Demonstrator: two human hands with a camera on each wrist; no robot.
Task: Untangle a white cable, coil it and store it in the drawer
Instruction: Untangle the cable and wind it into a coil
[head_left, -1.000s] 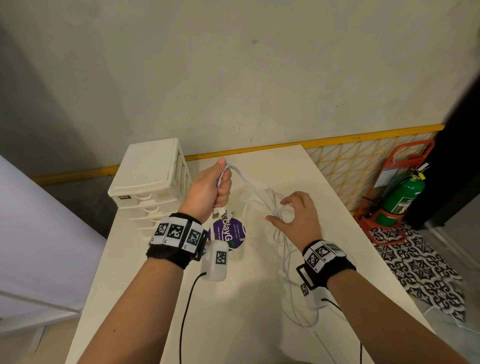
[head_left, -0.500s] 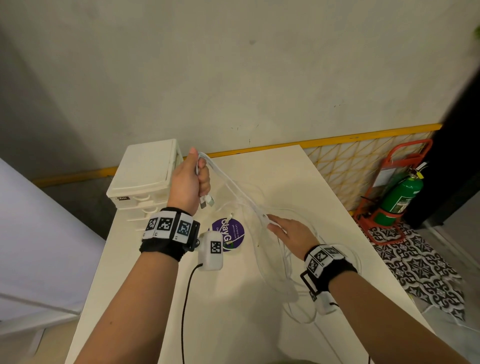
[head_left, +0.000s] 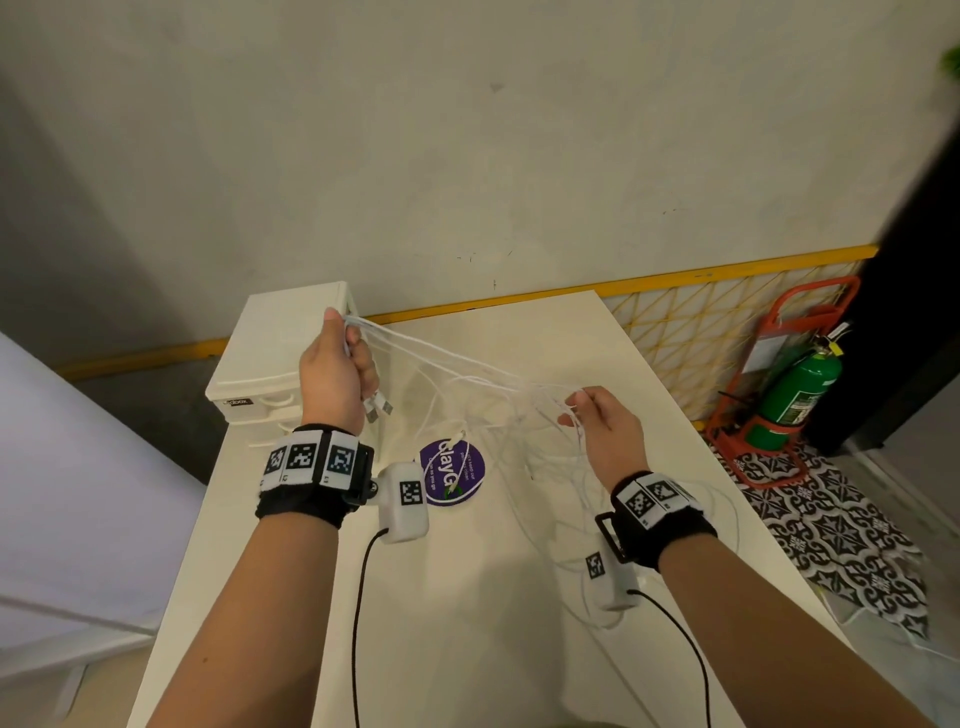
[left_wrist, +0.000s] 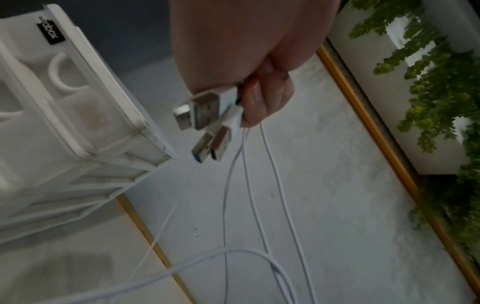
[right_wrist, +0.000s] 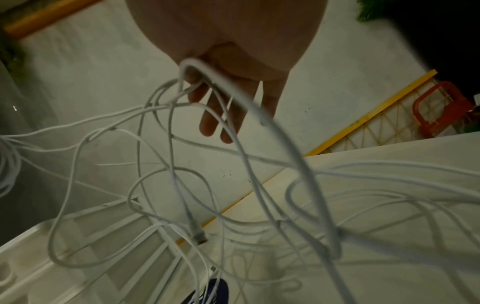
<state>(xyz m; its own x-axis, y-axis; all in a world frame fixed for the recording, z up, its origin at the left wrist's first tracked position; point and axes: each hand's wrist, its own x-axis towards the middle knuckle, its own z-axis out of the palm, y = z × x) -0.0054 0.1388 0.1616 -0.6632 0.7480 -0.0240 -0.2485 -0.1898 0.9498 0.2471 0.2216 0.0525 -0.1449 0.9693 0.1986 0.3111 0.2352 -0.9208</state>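
Cables, white and thin, hang in a loose tangle (head_left: 498, 415) between the two raised hands above the pale desk (head_left: 467, 623). Left hand (head_left: 332, 374) is a closed fist, its grip curled tight round a bunch of strands, held up in front of the white drawer unit (head_left: 260, 364) at the desk's far left corner. From the left wrist view, three USB plugs (left_wrist: 205, 121) stick out below the curled fingers (left_wrist: 262, 102), and thin strands drop from the fist toward the desk. Several strands run taut from the top of that fist across to the right hand (head_left: 602, 426).

Right hand is lower and nearer the desk's right side, with its fingers hooked through the tangle; the right wrist view shows a loop of cable (right_wrist: 207, 78) draped over the fingers (right_wrist: 207, 121), which point downward and are only partly bent. Below them many loops cross each other, and one small connector (right_wrist: 198, 238) dangles free among them. More slack trails down onto the desk near the right wrist.

A round purple sticker (head_left: 452, 473) lies on the desk between the hands, partly under the hanging strands. The drawers in the unit look closed. A green fire extinguisher (head_left: 795, 395) in a red stand sits on the floor to the right.
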